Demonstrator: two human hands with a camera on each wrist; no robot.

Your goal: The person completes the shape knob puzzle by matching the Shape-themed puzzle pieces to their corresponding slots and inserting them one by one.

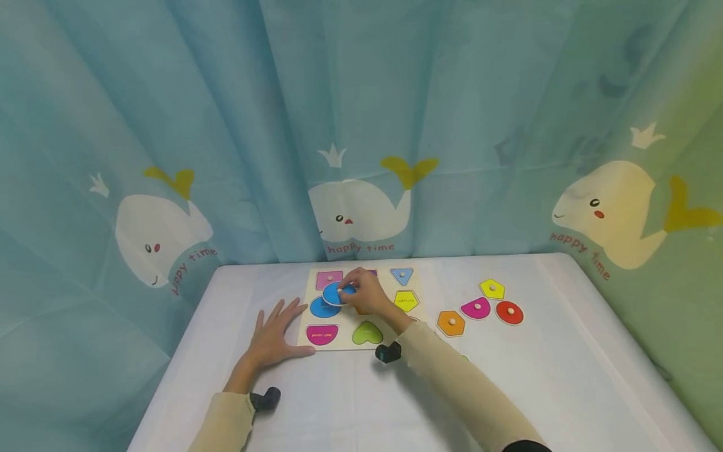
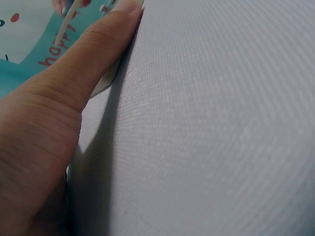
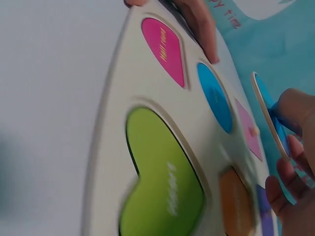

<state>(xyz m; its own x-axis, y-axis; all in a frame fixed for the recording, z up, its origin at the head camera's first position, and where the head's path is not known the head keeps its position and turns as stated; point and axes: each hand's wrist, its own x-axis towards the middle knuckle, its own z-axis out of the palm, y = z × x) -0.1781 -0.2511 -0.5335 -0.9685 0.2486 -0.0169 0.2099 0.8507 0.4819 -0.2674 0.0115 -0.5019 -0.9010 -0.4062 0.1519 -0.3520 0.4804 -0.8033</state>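
Note:
A cream shape-puzzle board [image 1: 346,340] lies near the back of the white table. My right hand [image 1: 366,294] pinches a blue oval puzzle piece [image 1: 330,295] by its small knob. In the right wrist view that piece [image 3: 264,91] is tilted and raised off the board, near the blue oval recess [image 3: 215,98]. My left hand [image 1: 275,336] lies spread at the board's left side, its fingertips and thumb at the edge. The left wrist view shows its thumb [image 2: 93,54] stretched along the board. A pink square [image 1: 324,280] and a blue triangle [image 1: 397,274] with knobs sit in the board.
Right of the board lie loose knobbed pieces: a yellow pentagon [image 1: 491,292], a magenta half round [image 1: 471,310], a red rounded piece [image 1: 510,319] and an orange hexagon [image 1: 446,323]. My right forearm mostly hides a green piece. A whale-print curtain [image 1: 361,81] hangs behind the table.

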